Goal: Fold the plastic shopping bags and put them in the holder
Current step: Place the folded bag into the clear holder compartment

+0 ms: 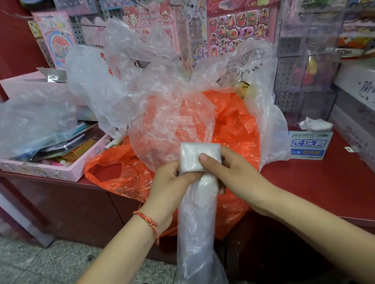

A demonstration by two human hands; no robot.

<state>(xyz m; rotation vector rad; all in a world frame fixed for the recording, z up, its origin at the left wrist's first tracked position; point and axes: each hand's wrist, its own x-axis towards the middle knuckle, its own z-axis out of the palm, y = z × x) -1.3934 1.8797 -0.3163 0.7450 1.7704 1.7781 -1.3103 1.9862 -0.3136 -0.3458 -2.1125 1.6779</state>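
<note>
Bag in hand: a clear bag [198, 235] is held in the air in front of the bench [317, 185]. Its upper end is already folded into a small flat square packet [197, 154], and the rest hangs down as a long flattened strip towards the floor.
Left grip [170, 179]: pinches the left edge and lower corner of the packet, with the fingers curled under it.
Right grip [228, 172]: pinches the packet, with the thumb flat on its front face and the fingers behind.
Step, as judged: mid-fold. The long hanging strip suggests many folds are left before this bag is a finished packet.
Waiting bags: a loose heap of crumpled clear bags [150, 80] and an orange bag [231, 122] lie on the bench behind the hands, none of them folded.
Holder, as judged: a blue-and-white box [309, 145] stands on the bench to the right, well apart from the hands, with a tuft of plastic [315, 123] at its top. It may be the holder, though that is not certain.
Done so far: whether any folded bag is already inside the box cannot be told.
Left to do: finish this bag, stow it, then work through the heap. The task looks to be in an early stage.
Nearby: a pink tray [50, 168] of small goods sits at the left of the bench.
</note>
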